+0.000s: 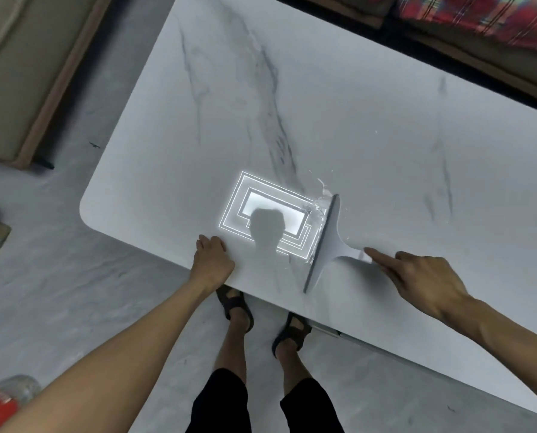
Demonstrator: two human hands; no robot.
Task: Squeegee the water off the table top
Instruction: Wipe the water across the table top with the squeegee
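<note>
Squeegee (pixel 327 242) with blade on the marble bench (pixel 385 135) near its front edge, water (pixel 321 200) at the blade's far end; right grip (pixel 417 276) holds the handle, forefinger straight; left grip (pixel 212 257) curled over the bench edge.

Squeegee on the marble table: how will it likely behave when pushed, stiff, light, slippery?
The squeegee is probably stiff: its flat body shows no bend under the right hand. It is likely light, since one hand with an extended finger steers it. On the glossy, wet table top its blade should glide easily.
</note>
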